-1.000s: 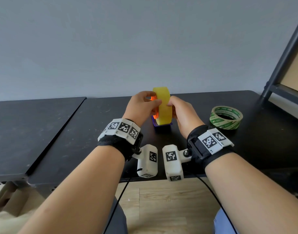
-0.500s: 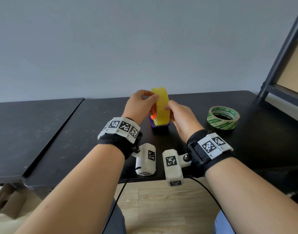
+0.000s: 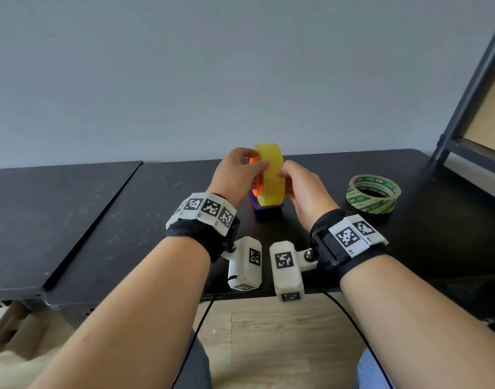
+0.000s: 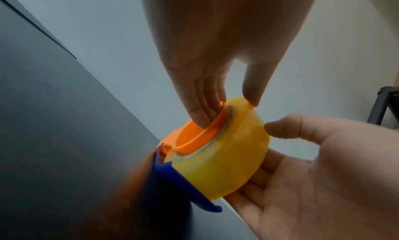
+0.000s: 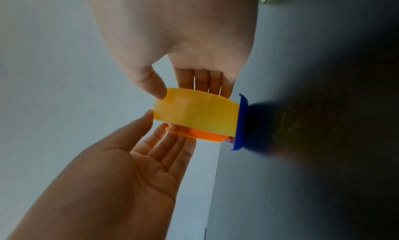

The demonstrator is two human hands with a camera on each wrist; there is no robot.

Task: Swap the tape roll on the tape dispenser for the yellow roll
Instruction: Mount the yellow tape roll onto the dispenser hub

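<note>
I hold the yellow roll (image 3: 269, 175) upright on edge at the middle of the head view, between both hands, and it sits in the tape dispenser (image 3: 266, 205), whose blue base rests on the black counter (image 3: 128, 220). My left hand (image 3: 235, 175) is at the roll's left side: my thumb lies on the yellow outer band near its top, and in the left wrist view my fingers (image 4: 198, 114) reach, nearly straight and close together, into the orange hub (image 4: 194, 138) that pokes out of the roll's core. My right hand (image 3: 305, 189) cups the roll's right side: in the right wrist view the thumb presses the yellow rim and the other fingers (image 5: 207, 83) run side by side behind the roll's far face, lightly bent. Both hands clamp the roll between thumb and fingers. At the right of the head view a green-printed tape roll (image 3: 373, 194) lies flat on the counter, apart from my right hand. A dark shelf frame (image 3: 470, 88) stands at the right edge.
</note>
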